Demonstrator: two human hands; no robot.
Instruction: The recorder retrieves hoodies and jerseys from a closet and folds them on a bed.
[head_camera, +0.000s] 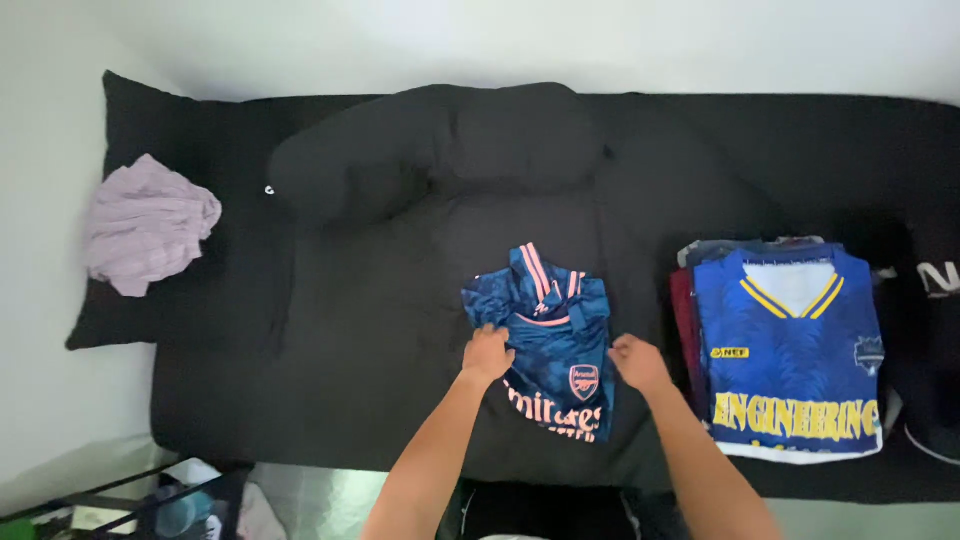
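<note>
While it lies folded, each hand's grip pinches the dark blue jersey (555, 340): left hand (487, 355), right hand (638, 362).

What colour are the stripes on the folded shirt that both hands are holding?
Pink, on a dark blue patterned shirt; the head view shows this best. The left hand and right hand grip its sides.

At five o'clock, our right hand (638, 362) hides its fingertips under the folded dark blue jersey (553, 340). At three o'clock, the top blue jersey (790, 350) covers the stack of shirts (685, 320), showing only edges. The dark item (940, 300) is cut off. At seven o'clock, the clutter (180, 505) is too blurred to identify.
</note>
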